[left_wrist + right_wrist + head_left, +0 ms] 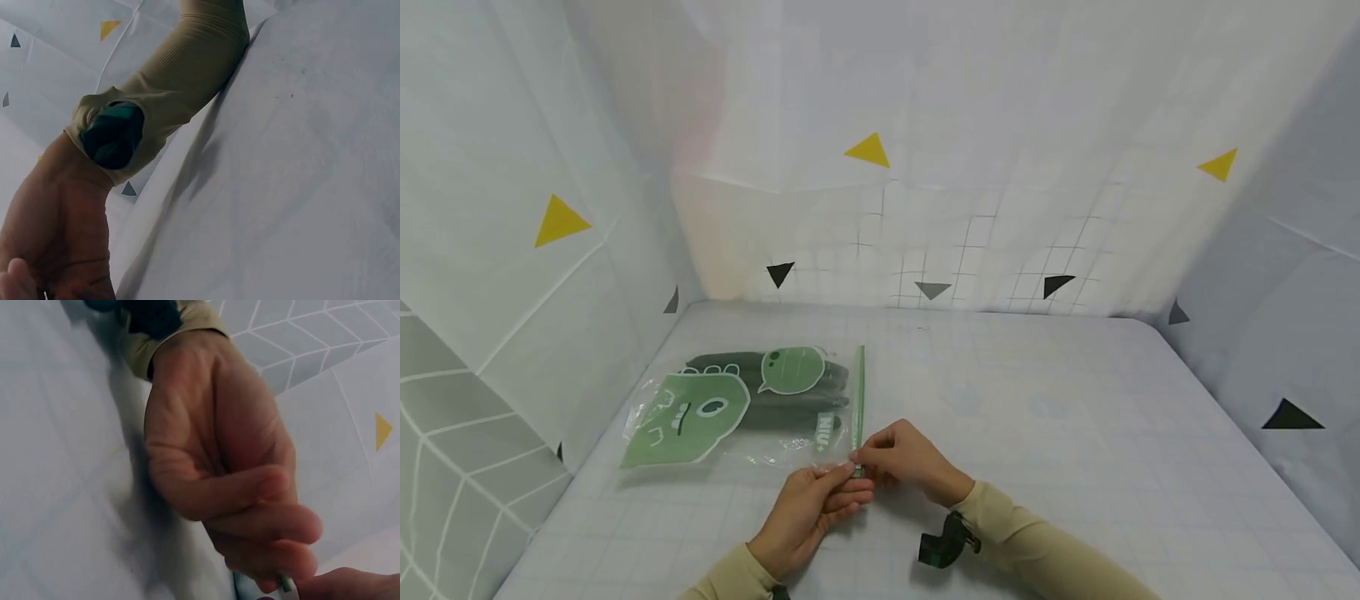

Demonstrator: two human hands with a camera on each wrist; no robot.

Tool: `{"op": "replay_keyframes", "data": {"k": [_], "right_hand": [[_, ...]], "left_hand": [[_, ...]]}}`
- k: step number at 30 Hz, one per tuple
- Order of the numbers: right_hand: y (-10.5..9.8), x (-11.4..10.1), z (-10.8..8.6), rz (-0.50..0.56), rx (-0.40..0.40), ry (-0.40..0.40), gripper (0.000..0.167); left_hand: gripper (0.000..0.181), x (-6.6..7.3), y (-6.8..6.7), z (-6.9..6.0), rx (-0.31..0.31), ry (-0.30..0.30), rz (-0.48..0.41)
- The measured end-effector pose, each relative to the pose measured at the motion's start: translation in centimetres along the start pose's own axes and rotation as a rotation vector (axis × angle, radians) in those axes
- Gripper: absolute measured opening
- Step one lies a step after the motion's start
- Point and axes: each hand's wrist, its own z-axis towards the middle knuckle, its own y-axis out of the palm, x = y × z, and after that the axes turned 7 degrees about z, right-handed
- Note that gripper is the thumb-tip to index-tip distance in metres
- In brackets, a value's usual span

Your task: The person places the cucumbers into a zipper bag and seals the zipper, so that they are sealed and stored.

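A clear plastic zip bag (pixel 793 442) lies flat on the table, left of centre in the head view. It bears a printed green cartoon face and a speech bubble. Inside are dark, long shapes whose kind I cannot tell. Along the bag's right edge runs a green strip (pixel 860 387). My left hand (pixel 805 512) holds the strip's near corner between thumb and fingers. Just to its right, my right hand (pixel 910 458) pinches the same end with thumb and forefinger. The fingertips of both hands nearly meet and hide that corner. The wrist views barely show the bag.
The white table (pixel 1037 433) has faint grid lines. White sheets with yellow and dark triangles hang at the back and on both sides. A dark wrist device (pixel 947 542) hangs under the right sleeve (pixel 1037 533), close to the tabletop.
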Motion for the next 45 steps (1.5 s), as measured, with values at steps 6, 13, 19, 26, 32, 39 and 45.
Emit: {"op": "replay_keyframes", "data": {"k": [6, 13, 19, 26, 32, 39, 45], "right_hand": [[-0.3, -0.2, -0.1, 0.063, -0.036, 0.038, 0.014], [-0.6, -0.2, 0.3, 0.106, -0.048, 0.076, 0.015], [-0.7, 0.2, 0.7, 0.126, -0.026, 0.074, 0.017], [-0.8, 0.5, 1.1, 0.152, 0.014, 0.066, 0.02], [-0.7, 0.4, 1.1, 0.237, 0.031, 0.066, 0.021], [-0.2, 0.4, 0.9, 0.224, 0.043, 0.031, 0.026], [0.1, 0.7, 0.9, 0.307, 0.091, 0.04, 0.046]], "left_hand": [[0.04, 0.1, -0.1, 0.0, -0.007, -0.005, 0.034], [0.039, 0.2, -0.1, 0.1, 0.003, -0.011, 0.09], [0.037, 0.2, -0.1, 0.2, 0.002, -0.009, 0.104], [0.033, 0.2, -0.2, 0.3, 0.005, -0.011, 0.102], [0.039, 0.3, -0.1, 0.5, -0.001, 0.046, 0.06], [0.046, 0.1, -0.2, 0.5, 0.083, 0.091, 0.028], [0.044, 0.0, -0.3, 0.3, 0.103, 0.106, 0.042]]}}
